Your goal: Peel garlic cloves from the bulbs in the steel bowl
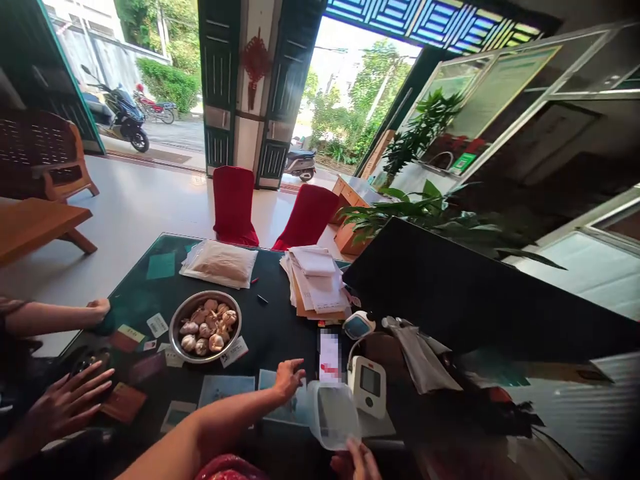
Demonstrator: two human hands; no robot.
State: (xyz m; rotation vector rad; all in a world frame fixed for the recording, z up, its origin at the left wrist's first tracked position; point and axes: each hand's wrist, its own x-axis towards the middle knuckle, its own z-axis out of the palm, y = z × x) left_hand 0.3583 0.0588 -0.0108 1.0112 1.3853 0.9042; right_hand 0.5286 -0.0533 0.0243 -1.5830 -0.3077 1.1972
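My left hand point(289, 381) is over the desk with its fingers partly stretched out, and nothing shows in it. Just beyond its fingertips lies a phone point(329, 357), its screen blurred out. At the bottom, my right hand point(359, 460) grips the near edge of a translucent plastic container point(336, 415). The container is between my two hands, beside a white blood pressure monitor point(369, 385). Farther left, a metal bowl point(176, 343) full of garlic bulbs point(207, 327) sits on the desk, apart from my hands.
Another person's hand point(75, 397) is spread at the left, near a brown wallet point(124, 402). Paper stacks point(317, 283) and a bulging plastic bag point(223, 263) lie along the far side. A black monitor point(475, 300) stands at right. Two red-covered chairs point(234, 207) are beyond the desk.
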